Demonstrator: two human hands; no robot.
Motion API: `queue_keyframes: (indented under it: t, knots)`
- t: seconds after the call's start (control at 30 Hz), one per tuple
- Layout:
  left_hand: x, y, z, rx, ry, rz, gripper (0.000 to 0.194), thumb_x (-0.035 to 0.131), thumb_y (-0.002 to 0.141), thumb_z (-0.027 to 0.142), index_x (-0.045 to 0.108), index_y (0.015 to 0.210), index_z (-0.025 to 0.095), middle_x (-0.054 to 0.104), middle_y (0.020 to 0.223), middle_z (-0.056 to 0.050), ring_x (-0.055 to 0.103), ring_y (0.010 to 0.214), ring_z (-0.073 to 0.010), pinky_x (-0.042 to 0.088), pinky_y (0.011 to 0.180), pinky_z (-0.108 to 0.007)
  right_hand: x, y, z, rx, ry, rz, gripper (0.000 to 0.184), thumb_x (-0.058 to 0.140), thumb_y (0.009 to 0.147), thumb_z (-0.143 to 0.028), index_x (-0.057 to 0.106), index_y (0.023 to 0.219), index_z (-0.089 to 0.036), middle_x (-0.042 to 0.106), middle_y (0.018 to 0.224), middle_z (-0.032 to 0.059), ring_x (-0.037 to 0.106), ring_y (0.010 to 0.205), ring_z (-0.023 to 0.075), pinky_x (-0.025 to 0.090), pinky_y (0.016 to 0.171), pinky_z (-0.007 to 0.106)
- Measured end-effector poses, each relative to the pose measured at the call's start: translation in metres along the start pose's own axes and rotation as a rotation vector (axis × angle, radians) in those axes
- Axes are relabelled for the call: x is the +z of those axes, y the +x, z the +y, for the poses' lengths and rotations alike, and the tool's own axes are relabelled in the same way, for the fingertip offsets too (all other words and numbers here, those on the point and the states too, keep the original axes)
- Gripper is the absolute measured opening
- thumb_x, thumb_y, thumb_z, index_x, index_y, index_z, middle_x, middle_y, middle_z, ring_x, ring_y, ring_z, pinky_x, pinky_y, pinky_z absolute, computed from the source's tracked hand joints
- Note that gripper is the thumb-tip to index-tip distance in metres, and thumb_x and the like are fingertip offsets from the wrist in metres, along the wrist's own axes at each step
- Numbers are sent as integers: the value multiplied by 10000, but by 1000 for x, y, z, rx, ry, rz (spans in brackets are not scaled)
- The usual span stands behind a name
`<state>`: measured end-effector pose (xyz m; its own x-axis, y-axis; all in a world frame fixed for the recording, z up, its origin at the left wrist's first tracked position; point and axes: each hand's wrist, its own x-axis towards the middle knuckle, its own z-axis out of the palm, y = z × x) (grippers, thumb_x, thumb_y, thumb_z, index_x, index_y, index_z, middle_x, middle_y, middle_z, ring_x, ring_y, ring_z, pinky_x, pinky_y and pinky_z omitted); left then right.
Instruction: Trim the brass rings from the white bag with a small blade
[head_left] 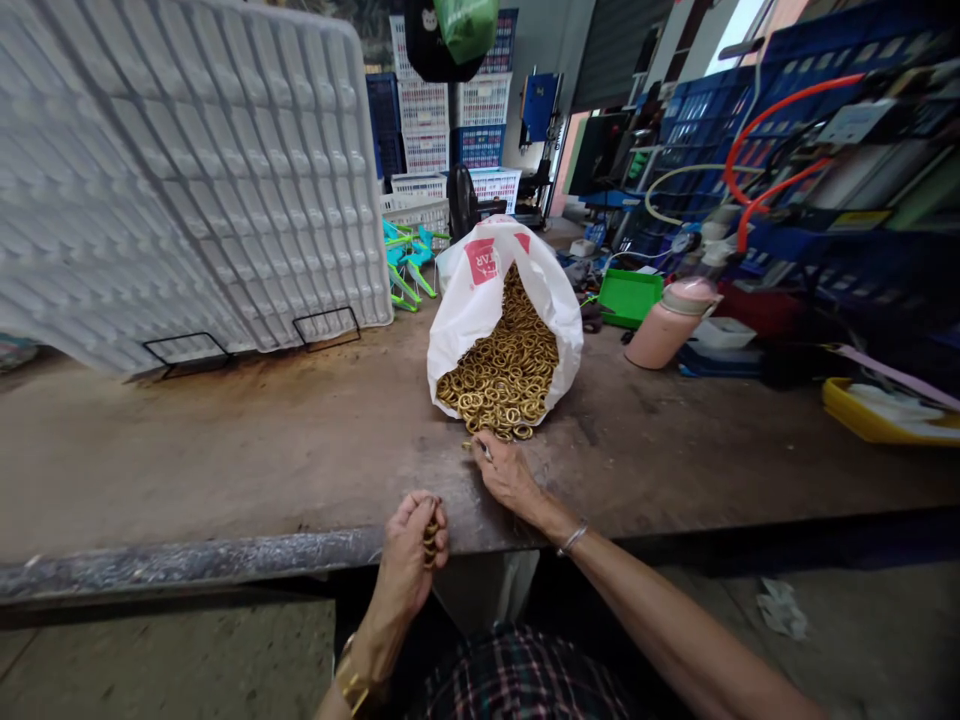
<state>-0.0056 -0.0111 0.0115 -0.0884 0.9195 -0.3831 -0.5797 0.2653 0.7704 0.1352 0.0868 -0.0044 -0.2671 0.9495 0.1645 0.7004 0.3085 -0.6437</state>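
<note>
A white plastic bag (pixel 466 330) lies on its side on the table, its mouth facing me. Brass-coloured metal rings (pixel 510 370) fill it, and a few spill past its lower lip. Just in front of the spill, my right hand (pixel 506 478) is pinched, with a ring showing at its fingertips. My left hand (pixel 412 545) is closed around several of the same rings above the table's front edge, to the left of and nearer than my right hand. Its fingers partly hide them.
Stacked white moulded trays (pixel 247 170) stand upright in black wire holders at left. Right of the bag are a green tray (pixel 631 298), a pink bottle (pixel 670 325) and a yellow tray (pixel 885 415). Behind are green-blue plastic items (pixel 411 262) and stacked crates (pixel 480 120).
</note>
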Motion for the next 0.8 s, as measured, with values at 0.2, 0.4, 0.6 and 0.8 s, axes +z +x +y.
queue_keyframes:
  t: [0.2,0.4,0.6,0.8]
  knots:
    - [2,5,-3,187,310,59,389,581,741,427,507,1026,173,509,605,56,422,420,-53,322,356,-148,-11,-25,-26,-28,455,-193,264,361,877,-335,504,714,-186,519,580,-34,493,575,107,364,584,213]
    - [-2,7,-5,175,410,40,310,556,749,465,548,780,157,469,540,54,400,404,-57,305,367,-164,-8,-32,-35,-14,509,-299,259,416,854,-354,506,686,-180,467,517,-55,429,498,86,334,521,202]
    - [-4,3,-5,435,714,134,240,548,756,401,609,717,172,504,539,31,457,495,-96,367,489,-202,7,-35,-27,142,636,-368,301,401,857,-408,486,678,-182,441,493,-67,355,413,64,284,432,186]
    - [-2,-1,-6,209,580,48,277,522,767,449,569,769,176,485,544,48,418,426,-76,329,404,-186,10,-33,-29,239,639,-318,232,460,791,-376,475,664,-183,429,512,-69,358,447,69,289,448,189]
